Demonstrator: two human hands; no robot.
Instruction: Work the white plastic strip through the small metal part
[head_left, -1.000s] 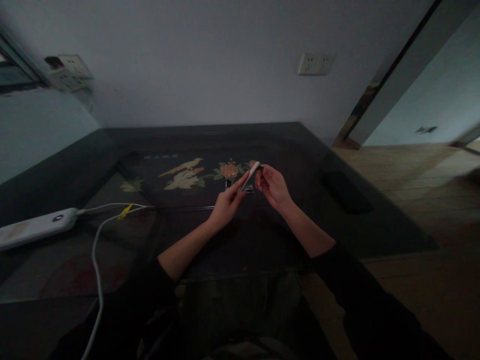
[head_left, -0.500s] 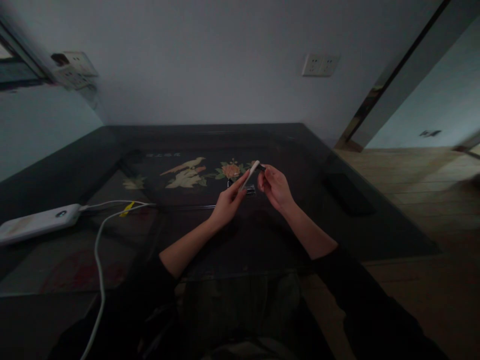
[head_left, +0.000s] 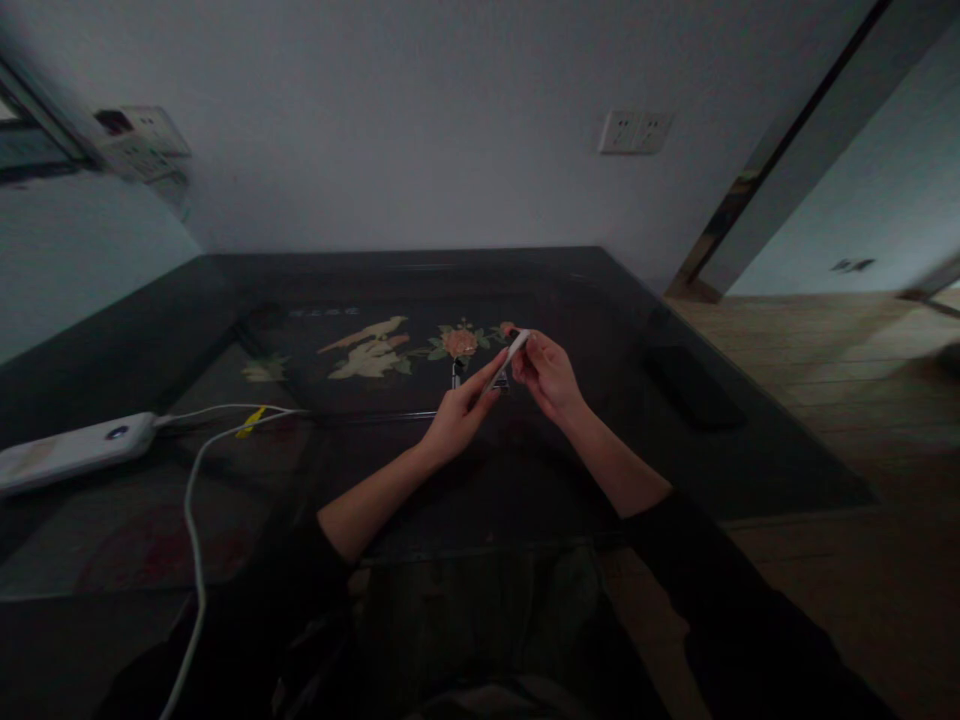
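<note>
Pinched between the fingers and thumb of my left hand is a thin, flat white item, seen nearly edge-on and tilted up to the right. My right hand closes its fingers at the item's upper end. Beside that end shows a small black piece, too small and dark to name surely. Below the hands, a small shiny metal-and-black object lies on the table, partly hidden. Another small dark object with a bright edge stands just left of my left fingertips.
The dark glossy table bears a bird-and-flower picture. At left lies a white power strip with a white cable and yellow tag. A dark flat object lies to the right. Wall sockets are behind.
The white item has tipped slightly to the right at its upper end, and my right fingers have closed in on it. The black piece now shows left of that end instead of right.
</note>
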